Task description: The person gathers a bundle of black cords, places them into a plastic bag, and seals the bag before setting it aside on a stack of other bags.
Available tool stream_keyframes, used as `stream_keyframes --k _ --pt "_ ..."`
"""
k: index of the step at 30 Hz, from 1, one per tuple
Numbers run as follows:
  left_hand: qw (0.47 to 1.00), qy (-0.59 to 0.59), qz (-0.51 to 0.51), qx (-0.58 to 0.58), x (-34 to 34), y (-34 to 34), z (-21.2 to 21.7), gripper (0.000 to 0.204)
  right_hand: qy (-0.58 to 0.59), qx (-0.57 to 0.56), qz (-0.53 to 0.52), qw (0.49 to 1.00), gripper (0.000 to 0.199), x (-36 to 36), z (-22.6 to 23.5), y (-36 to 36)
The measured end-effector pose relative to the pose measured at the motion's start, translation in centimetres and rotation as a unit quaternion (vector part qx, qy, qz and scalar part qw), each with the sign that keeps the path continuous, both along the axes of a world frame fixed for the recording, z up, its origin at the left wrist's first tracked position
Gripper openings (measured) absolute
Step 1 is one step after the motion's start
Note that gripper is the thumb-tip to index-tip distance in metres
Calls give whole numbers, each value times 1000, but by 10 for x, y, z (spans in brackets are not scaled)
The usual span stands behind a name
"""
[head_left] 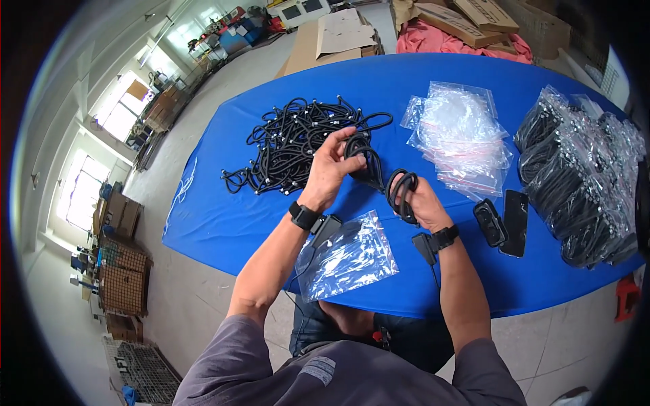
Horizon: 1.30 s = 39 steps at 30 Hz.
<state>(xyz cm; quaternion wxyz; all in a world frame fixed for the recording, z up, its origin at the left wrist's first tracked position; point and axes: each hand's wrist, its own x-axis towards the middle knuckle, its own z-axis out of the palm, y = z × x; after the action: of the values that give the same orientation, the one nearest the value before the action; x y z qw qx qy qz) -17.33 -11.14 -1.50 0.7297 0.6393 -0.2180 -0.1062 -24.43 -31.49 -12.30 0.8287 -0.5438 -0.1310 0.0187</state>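
With the left hand (328, 172) closed on some black cords (367, 170) and the right hand (426, 204) clamped on a looped bunch (401, 192), firm, even grips seemed best against tangling.

Daylight floods in from blown-out windows (82, 186) on the left; white glare streaks the clear bag (352, 260) on the table (223, 227), near side. Straight edges curve toward the black rim; the held cords (393, 193) look fairly sharp.
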Motion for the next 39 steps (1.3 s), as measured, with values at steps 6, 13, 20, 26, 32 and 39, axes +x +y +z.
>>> stream_keyframes --k 6,13,20,26,32,39 --pt "997 62 -38 -36 -22 -30 -5 58 4 -23 -69 997 12 3 2 4" --pt "988 117 -79 -63 -38 -48 -7 64 58 -7 -126 990 15 3 3 5" --pt "996 20 -83 -28 -57 -59 -14 74 -33 -83 -221 971 29 7 -1 13" --pt "982 -140 -58 116 -55 -61 -8 73 -64 -18 -181 981 29 5 -6 4" --pt "893 -365 127 231 -52 -75 -30 70 -59 58 -207 975 23 6 -3 16" --pt "854 -424 82 289 -65 -75 -15 74 -44 113 -235 965 24 9 -25 11"
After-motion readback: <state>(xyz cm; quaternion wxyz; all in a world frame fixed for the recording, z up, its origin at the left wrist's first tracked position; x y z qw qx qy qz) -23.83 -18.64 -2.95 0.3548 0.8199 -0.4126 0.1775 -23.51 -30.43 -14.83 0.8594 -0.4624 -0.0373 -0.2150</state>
